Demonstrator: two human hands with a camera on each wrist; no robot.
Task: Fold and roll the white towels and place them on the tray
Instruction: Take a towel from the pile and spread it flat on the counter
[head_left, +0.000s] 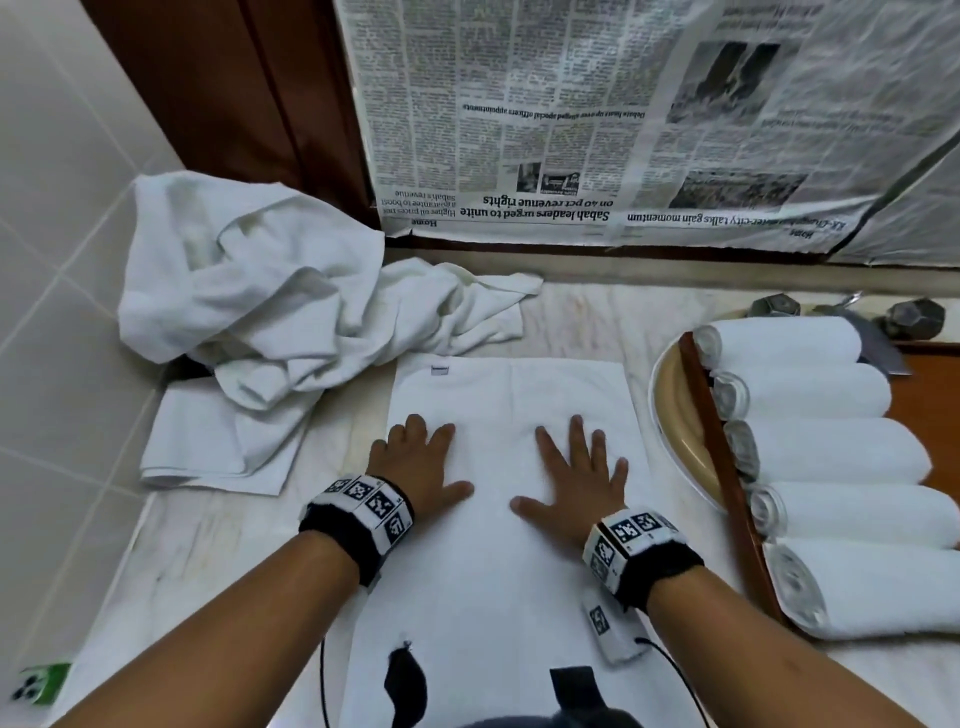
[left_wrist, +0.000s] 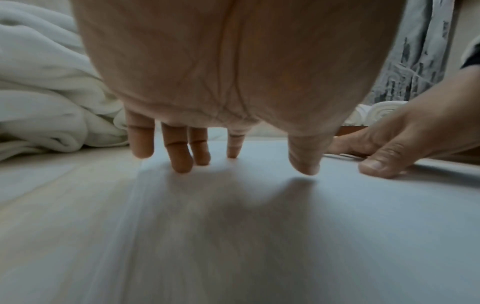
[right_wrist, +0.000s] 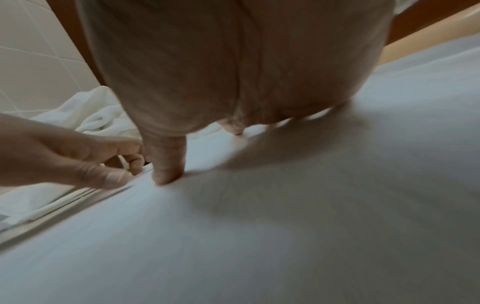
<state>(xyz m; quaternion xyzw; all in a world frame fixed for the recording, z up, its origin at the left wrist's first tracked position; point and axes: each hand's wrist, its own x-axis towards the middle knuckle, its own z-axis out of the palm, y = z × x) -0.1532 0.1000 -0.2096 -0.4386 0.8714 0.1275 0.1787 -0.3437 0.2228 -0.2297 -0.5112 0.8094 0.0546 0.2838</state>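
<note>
My left hand and right hand lie flat, fingers spread, on one folded towel on the bench. Five rolled towels fill the tray beside it.

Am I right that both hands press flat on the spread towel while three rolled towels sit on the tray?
Not three: the head view shows five rolled towels on the tray. Both the left hand and right hand do press flat on the spread towel.

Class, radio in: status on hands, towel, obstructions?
Both hands, left and right, flat on folded towel. Five rolled towels on tray. Unfolded pile alongside, nothing blocking.
</note>
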